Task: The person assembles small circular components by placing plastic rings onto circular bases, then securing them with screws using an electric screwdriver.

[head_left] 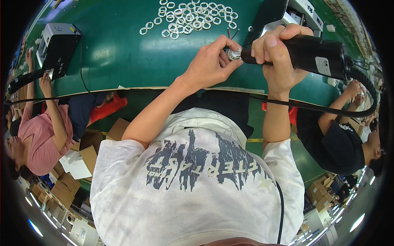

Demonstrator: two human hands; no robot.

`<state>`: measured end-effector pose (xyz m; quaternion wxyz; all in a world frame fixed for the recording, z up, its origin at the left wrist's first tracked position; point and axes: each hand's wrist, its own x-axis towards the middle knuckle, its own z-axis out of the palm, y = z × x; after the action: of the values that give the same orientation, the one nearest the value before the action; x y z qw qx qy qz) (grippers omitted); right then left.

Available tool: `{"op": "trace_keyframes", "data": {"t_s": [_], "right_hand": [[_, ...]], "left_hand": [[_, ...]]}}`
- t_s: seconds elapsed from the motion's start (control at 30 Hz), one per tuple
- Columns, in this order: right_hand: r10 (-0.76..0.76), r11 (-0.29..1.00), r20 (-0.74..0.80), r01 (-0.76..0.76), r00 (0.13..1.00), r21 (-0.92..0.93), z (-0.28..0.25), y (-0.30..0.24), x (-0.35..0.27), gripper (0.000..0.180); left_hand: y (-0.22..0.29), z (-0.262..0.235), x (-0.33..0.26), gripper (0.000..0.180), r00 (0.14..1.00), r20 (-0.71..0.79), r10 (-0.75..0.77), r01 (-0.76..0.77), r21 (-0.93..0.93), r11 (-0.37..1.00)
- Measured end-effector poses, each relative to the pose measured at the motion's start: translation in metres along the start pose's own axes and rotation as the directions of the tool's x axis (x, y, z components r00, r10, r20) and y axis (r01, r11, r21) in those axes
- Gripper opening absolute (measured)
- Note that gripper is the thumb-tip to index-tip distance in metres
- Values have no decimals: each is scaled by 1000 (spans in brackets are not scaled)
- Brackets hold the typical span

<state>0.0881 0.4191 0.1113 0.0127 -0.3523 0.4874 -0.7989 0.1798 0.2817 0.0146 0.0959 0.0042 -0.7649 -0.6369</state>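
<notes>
Left hand [211, 61] pinches white part [234, 54]; right hand [276, 51] fist-grips black driver [316, 55] against it. Green table [119, 53], rings pile [191, 18], co-workers either side, cartons on floor.

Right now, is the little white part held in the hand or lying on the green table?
Held. The left hand pinches the small white part above the green table, against the tip of the black power screwdriver gripped by the right hand.

White short-sleeved T-shirt [197, 184], dark grey brushed lettering print across the chest, small pale star at the print's end, bare forearms, no gloves, no rings or wristwear, thin black cable [281, 209] over right side
</notes>
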Motion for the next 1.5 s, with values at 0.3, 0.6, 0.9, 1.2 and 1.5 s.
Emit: {"op": "trace_keyframes", "data": {"t_s": [0.3,0.6,0.9,1.2,1.5], "right_hand": [[95,989,71,-86,993,-119,-5,-2,-5,22],[89,994,17,-88,996,-60,-9,12,-9,21],[-244,953,-125,214,962,-214,-25,-57,-4,27],[-216,951,-127,179,968,-254,-47,-43,7,25],[6,999,-99,-9,995,-32,3,-15,-15,29]], "left_hand": [[-2,-2,0,37,1000,7,-11,11,9,1000],[8,-3,2,36,999,6,-33,33,46,998],[5,0,0,33,998,52,-34,32,40,999],[4,-5,0,34,998,47,-39,36,56,998],[4,0,1,38,1000,9,-17,17,23,1000]]}}
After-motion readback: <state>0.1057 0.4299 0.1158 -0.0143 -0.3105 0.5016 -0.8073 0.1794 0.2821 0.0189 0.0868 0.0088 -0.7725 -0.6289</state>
